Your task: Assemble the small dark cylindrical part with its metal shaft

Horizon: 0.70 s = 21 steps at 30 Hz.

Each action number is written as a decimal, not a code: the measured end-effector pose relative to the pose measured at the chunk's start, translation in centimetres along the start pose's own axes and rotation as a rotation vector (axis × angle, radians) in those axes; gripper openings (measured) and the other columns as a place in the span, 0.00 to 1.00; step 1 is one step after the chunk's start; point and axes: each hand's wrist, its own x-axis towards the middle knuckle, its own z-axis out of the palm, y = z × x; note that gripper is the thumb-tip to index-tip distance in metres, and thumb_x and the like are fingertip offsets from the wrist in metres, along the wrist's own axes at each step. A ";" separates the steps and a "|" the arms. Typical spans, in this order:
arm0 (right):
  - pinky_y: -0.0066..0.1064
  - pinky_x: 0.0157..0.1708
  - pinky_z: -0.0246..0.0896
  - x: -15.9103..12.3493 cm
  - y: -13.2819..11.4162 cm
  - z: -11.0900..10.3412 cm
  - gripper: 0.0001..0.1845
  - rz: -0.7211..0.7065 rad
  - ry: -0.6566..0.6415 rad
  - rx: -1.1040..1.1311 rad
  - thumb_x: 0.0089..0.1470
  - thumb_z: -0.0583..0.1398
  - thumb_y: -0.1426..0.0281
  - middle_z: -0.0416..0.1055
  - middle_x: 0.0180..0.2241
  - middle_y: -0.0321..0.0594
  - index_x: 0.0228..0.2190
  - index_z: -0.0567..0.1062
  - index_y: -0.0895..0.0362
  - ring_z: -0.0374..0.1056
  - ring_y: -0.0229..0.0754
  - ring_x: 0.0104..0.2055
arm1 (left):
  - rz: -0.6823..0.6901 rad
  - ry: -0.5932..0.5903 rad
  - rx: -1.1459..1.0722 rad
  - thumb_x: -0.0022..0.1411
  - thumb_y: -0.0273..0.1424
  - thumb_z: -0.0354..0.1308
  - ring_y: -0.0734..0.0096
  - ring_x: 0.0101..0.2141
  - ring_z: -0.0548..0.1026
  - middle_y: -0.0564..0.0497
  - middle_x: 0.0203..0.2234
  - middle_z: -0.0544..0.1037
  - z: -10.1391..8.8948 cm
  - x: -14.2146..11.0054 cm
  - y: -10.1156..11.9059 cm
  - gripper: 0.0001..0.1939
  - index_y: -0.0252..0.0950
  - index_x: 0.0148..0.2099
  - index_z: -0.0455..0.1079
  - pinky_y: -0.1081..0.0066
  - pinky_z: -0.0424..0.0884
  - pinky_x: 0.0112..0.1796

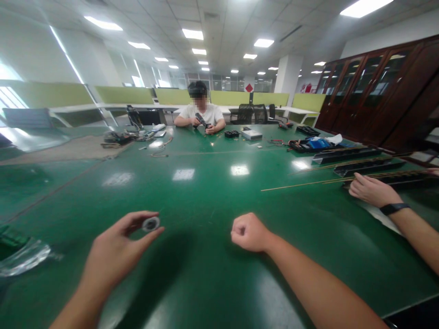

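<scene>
My left hand (pixel 120 249) is raised over the green table (pixel 206 201), pinching a small round grey ring (pixel 151 223) with a dark centre between thumb and fingers. Its exact kind is too blurred to tell. My right hand (pixel 250 232) is curled into a fist close to the tabletop, right of the ring and apart from it. Nothing shows in the hollow of that fist.
Crumpled clear plastic (pixel 25 258) lies at the left. On the right, a co-worker's hand (pixel 372 189) with a dark wristband touches thin rods (pixel 295 186) by black channels (pixel 363 167). Across the table, a person (pixel 216 114) holds a dark tool (pixel 200 119).
</scene>
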 end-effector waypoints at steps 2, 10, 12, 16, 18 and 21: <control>0.25 0.24 0.51 0.0 0.0 -0.1 0.17 0.017 0.009 0.019 0.45 0.61 0.76 0.63 0.17 0.32 0.12 0.61 0.57 0.58 0.32 0.20 | 0.130 -0.131 -0.170 0.54 0.43 0.64 0.63 0.39 0.78 0.53 0.38 0.80 3.6 0.7 3.1 0.19 0.40 0.45 0.73 0.63 0.74 0.46; 0.24 0.23 0.56 -0.1 0.0 -0.1 0.10 0.177 -0.053 0.147 0.45 0.68 0.67 0.70 0.20 0.34 0.22 0.73 0.58 0.63 0.34 0.21 | 0.187 -0.470 -0.652 0.58 0.34 0.61 0.61 0.49 0.76 0.46 0.50 0.77 12.6 -1.5 6.9 0.14 0.39 0.47 0.69 0.60 0.72 0.53; 0.24 0.23 0.56 -0.2 0.0 0.0 0.11 0.181 -0.081 0.166 0.44 0.69 0.66 0.71 0.21 0.34 0.22 0.73 0.58 0.64 0.34 0.21 | 0.164 -0.486 -0.668 0.58 0.34 0.62 0.61 0.50 0.75 0.46 0.50 0.77 12.6 -1.6 6.2 0.15 0.39 0.47 0.69 0.60 0.71 0.54; 0.24 0.23 0.57 -0.2 -0.2 0.1 0.11 0.182 -0.070 0.204 0.44 0.69 0.66 0.71 0.21 0.34 0.24 0.74 0.58 0.64 0.34 0.22 | 0.143 -0.503 -0.710 0.57 0.33 0.62 0.62 0.49 0.76 0.46 0.50 0.77 12.3 -1.4 5.8 0.17 0.39 0.50 0.68 0.62 0.72 0.52; 0.24 0.24 0.58 -0.2 -0.3 0.0 0.11 0.173 -0.045 0.209 0.45 0.69 0.65 0.70 0.21 0.34 0.25 0.74 0.58 0.64 0.34 0.22 | 0.142 -0.518 -0.739 0.57 0.31 0.61 0.63 0.47 0.77 0.47 0.49 0.77 12.3 -1.6 6.1 0.17 0.39 0.49 0.68 0.64 0.73 0.51; 0.24 0.24 0.58 -0.2 -0.5 -0.1 0.12 0.160 -0.033 0.209 0.46 0.68 0.64 0.71 0.21 0.35 0.24 0.73 0.58 0.64 0.34 0.23 | 0.153 -0.509 -0.760 0.56 0.29 0.61 0.64 0.47 0.77 0.47 0.48 0.78 12.5 -1.9 6.2 0.14 0.39 0.46 0.69 0.65 0.73 0.51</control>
